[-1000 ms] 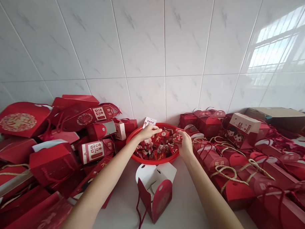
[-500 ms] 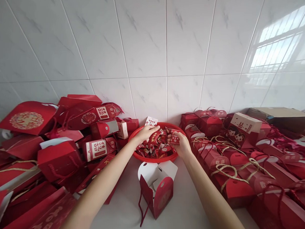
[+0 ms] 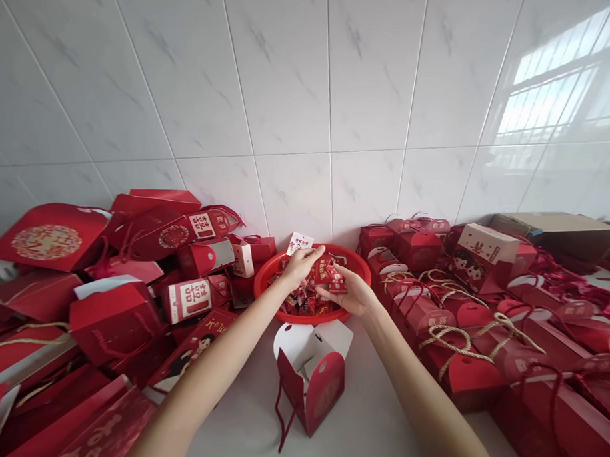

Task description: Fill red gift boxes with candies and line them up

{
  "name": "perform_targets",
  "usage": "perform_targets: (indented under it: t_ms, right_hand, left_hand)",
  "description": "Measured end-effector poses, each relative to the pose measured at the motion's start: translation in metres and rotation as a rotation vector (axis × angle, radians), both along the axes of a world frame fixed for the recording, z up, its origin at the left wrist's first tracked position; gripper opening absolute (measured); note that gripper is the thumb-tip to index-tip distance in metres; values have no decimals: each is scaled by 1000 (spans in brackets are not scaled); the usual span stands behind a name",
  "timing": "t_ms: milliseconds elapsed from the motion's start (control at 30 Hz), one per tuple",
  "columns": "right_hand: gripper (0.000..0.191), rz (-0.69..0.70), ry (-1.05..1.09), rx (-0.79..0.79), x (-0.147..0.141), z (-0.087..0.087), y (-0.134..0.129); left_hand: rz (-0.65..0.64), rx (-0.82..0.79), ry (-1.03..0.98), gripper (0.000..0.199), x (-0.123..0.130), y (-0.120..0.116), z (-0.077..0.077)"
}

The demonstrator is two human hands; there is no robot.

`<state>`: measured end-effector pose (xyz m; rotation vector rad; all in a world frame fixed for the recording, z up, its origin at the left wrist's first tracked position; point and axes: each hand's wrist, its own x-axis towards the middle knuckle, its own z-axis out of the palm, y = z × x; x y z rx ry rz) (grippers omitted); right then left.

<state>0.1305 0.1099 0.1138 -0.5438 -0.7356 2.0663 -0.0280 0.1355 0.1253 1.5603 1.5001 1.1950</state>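
A red basin (image 3: 312,318) full of small red wrapped packets stands against the wall. Over it my left hand (image 3: 302,264) is closed on a red packet (image 3: 324,269) with gold print. My right hand (image 3: 351,290), palm turned up, holds red packets (image 3: 336,281) with a pale pattern, close beside my left hand's packet. In front of the basin stands an open red box (image 3: 313,383) with white inner flaps raised and a dark red cord hanging at its left.
Red gift boxes (image 3: 116,318) are heaped at the left. Rows of closed red boxes (image 3: 473,354) with rope or cord handles fill the right, with a brown carton (image 3: 560,227) behind. A tiled wall (image 3: 294,88) rises at the back.
My left hand has moved right and now grips a packet. My right hand has moved left and turned palm up, so the two hands are close together.
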Motion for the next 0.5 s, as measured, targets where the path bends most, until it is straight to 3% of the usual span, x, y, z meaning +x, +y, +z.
perform_targets:
  t_ms: [233,500]
  right_hand:
    - [10,-29,-18,51,-1,-4,4]
    - [15,-221,-21,69,5,-5,11]
  left_hand:
    - [-64,-60,-57,51,4,-5,1]
    - [-194,-150,282,25,-12,-12,-2]
